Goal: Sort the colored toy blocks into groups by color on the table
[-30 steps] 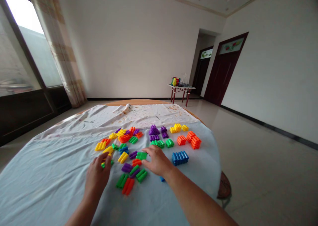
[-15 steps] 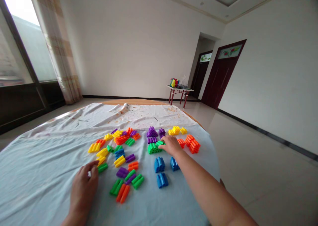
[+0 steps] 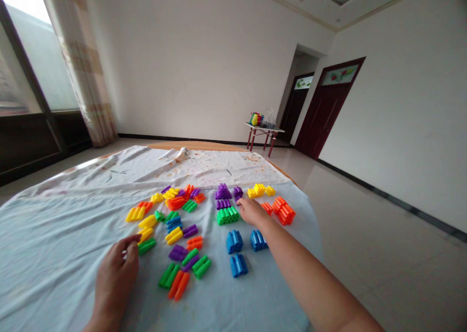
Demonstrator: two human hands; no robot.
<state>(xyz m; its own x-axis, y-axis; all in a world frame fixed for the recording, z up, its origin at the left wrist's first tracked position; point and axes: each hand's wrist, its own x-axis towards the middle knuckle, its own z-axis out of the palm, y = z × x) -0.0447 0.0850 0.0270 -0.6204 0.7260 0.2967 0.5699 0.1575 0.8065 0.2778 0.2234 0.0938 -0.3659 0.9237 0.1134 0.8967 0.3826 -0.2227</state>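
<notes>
Curved around empty space, my left hand (image 3: 117,269) rests on the cloth beside a green block (image 3: 147,246) of joined tubes and a yellow block (image 3: 145,235). My right hand (image 3: 252,211) is just right of a stack of green blocks (image 3: 228,216); its fingers look loosely bent and no block shows in them. Behind the green stack are purple blocks (image 3: 223,192), and another purple piece (image 3: 238,192) stands just beyond my right fingertips. Orange blocks (image 3: 283,210) are piled right of this hand, partly hidden by it. Blue blocks (image 3: 234,242) stand nearer to me.
Mixed loose blocks, among them a purple one (image 3: 178,253) and an orange one (image 3: 178,284), lie scattered across the left middle of the cloth (image 3: 65,254). Yellow blocks (image 3: 258,191) sit at the back right. A small side table (image 3: 264,128) stands beyond the round table.
The green block that was in my right fingers now lies on the green stack, and that hand has drawn slightly right. My left hand has shifted a little left. The view has tilted slightly.
</notes>
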